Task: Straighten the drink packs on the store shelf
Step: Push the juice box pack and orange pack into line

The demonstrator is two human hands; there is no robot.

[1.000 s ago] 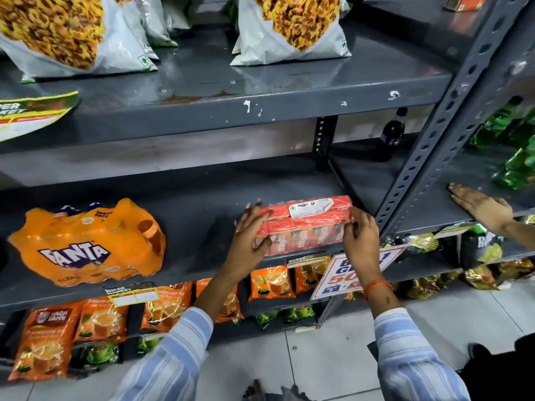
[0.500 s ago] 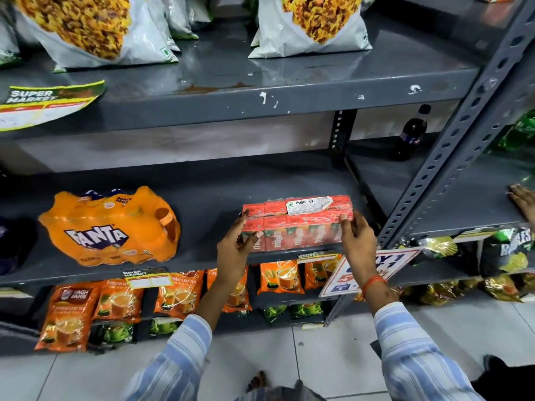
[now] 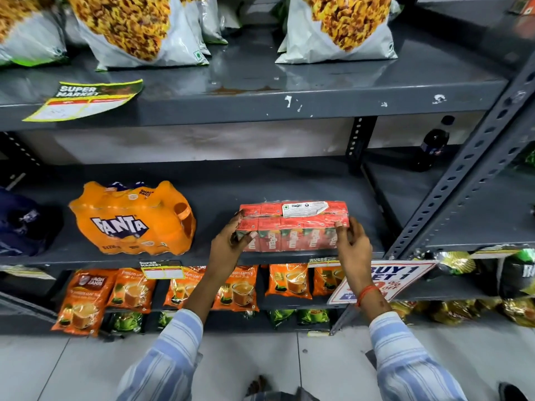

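Observation:
A red shrink-wrapped pack of juice cartons point(image 3: 292, 227) stands at the front edge of the grey middle shelf point(image 3: 269, 183). My left hand point(image 3: 231, 246) grips its left end and my right hand point(image 3: 351, 244) grips its right end. The pack sits roughly parallel to the shelf edge, white label on top. To its left lies an orange Fanta bottle pack point(image 3: 131, 218), tilted on its side, about a hand's width away. A dark blue pack point(image 3: 26, 224) rests at the far left, partly cut off.
Snack bags point(image 3: 335, 27) stand on the upper shelf. A dark cola bottle point(image 3: 431, 146) stands at the back right. Orange tea packets point(image 3: 234, 287) hang below the shelf, beside a "Buy 1 Get 1" sign point(image 3: 385, 280). A slotted upright post point(image 3: 463, 180) rises at the right.
The red pack has been turned and set squarer to the shelf edge, both hands staying on its ends. Another person's hand at the right has left the view.

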